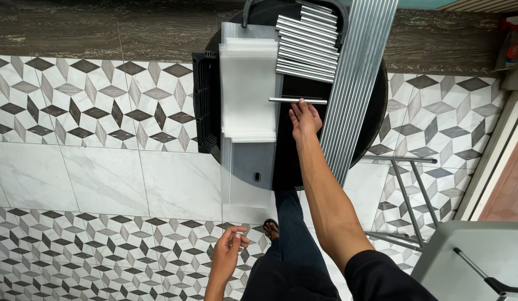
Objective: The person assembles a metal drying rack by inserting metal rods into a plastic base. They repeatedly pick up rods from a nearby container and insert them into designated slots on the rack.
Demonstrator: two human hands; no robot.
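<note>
I am reaching my right hand [303,120], fingers open, onto the short tube [298,101] mid-counter [376,111]; left hand [228,253] hanging loose, holding nothing; gripping mid-length seems steadiest.

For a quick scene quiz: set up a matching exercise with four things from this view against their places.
1. short metal rod
2. stack of clear plastic bags
3. long metal tubes
4. left hand

A. low over the patterned floor, away from the table
B. at the right hand's fingertips
C. on the table's left part
D. along the table's right side

Pairs: 1-B, 2-C, 3-D, 4-A
</note>
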